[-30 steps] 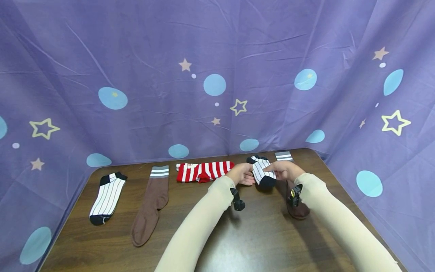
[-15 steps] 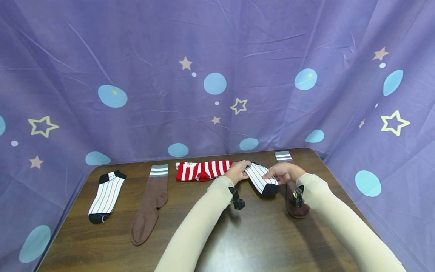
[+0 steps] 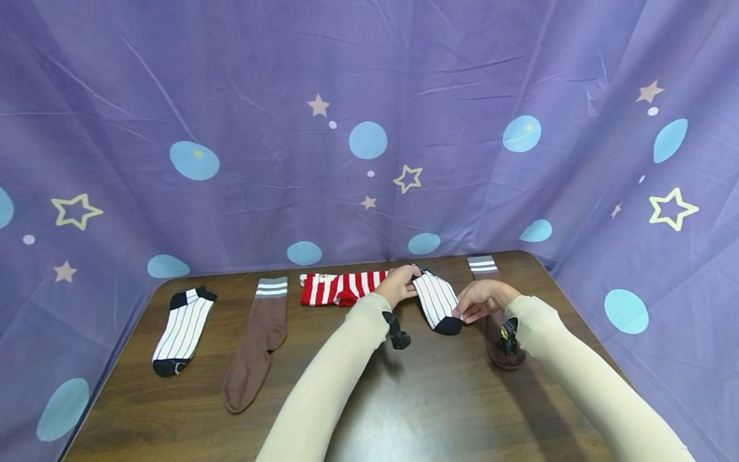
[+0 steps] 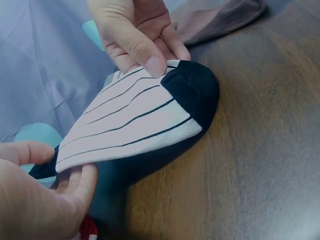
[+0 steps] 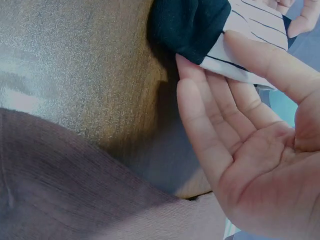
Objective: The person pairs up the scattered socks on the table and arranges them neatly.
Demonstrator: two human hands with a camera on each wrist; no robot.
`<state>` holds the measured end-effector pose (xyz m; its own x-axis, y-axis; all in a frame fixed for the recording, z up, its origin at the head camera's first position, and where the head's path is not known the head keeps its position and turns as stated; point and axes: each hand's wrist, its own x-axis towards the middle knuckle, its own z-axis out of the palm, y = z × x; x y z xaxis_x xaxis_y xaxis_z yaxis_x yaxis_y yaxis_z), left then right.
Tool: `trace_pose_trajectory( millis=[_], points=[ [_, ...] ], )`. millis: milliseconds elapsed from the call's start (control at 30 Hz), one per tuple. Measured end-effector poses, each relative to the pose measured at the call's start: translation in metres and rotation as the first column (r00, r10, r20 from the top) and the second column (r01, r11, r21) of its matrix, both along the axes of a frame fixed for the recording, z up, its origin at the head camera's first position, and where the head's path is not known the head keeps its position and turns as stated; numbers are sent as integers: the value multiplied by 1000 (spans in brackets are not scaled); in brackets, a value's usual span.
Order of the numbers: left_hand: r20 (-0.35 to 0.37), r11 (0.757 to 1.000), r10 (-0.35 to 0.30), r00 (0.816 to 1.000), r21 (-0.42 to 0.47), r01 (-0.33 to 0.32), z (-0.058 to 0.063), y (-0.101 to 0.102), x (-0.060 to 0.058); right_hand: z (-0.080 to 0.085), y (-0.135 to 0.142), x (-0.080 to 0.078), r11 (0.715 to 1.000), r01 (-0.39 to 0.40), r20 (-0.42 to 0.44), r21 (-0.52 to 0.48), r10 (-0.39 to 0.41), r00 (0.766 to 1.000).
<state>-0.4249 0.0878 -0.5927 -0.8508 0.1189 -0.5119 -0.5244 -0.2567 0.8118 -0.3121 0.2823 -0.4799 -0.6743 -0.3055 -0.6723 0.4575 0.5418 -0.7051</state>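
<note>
Now the left hand (image 3: 398,286) pinches one end of the striped white sock (image 3: 435,298), just right of the red-and-white sock (image 3: 340,287); the right hand (image 3: 485,300), farther right of that landmark, pinches near the dark end. Seems a straightening step, and the next move probably calls for lowering it flat, both pinches easing evenly.

Head view forward and down, close wrist views, sharing sock (image 4: 125,115)
</note>
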Motion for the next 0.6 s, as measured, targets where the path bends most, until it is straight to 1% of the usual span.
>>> trace_pose_trajectory(
  millis=[100, 133, 167, 200, 233, 300, 367, 433, 500, 533, 567, 600],
  points=[
    [12, 999, -44, 999, -31, 45, 60, -13, 43, 1, 0, 0, 1000, 9, -13, 3, -9, 1000],
    [19, 998, -48, 999, -39, 48, 79, -17, 58, 1, 0, -1, 1000, 14, -19, 9, -14, 1000],
    [9, 998, -46, 999, -47, 47, 95, -20, 71, 1, 0, -1, 1000, 18, -24, 14, -18, 1000],
    [9, 997, -42, 999, -56, 43, 108, -23, 82, 2, 1, -1, 1000, 20, -33, 20, -19, 999],
    [6, 997, -44, 999, -62, 44, 114, -25, 87, 2, 1, -1, 1000, 20, -39, 23, -19, 999],
    [0, 997, -45, 999, -64, 45, 118, -29, 90, 2, 1, -2, 999, 25, -46, 32, -24, 999],
    [-3, 997, -53, 999, -56, 53, 118, -32, 89, 2, 2, -2, 999, 28, -51, 33, -26, 998],
    [-1, 997, -70, 998, -43, 70, 121, -35, 90, 2, 2, -3, 999, 37, -54, 30, -35, 998],
    [-8, 995, -92, 996, -28, 92, 122, -38, 88, 3, 3, -3, 998, 46, -60, 29, -45, 997],
    [-15, 995, -93, 996, -35, 92, 118, -38, 85, 4, 4, -3, 999, 47, -64, 28, -45, 997],
    [-42, 994, -105, 994, -18, 104, 106, -38, 74, 5, 5, -3, 999, 48, -67, 25, -46, 997],
    [-50, 994, -112, 992, -10, 111, 99, -39, 68, 6, 6, -3, 999, 48, -71, 24, -46, 996]
  ],
)
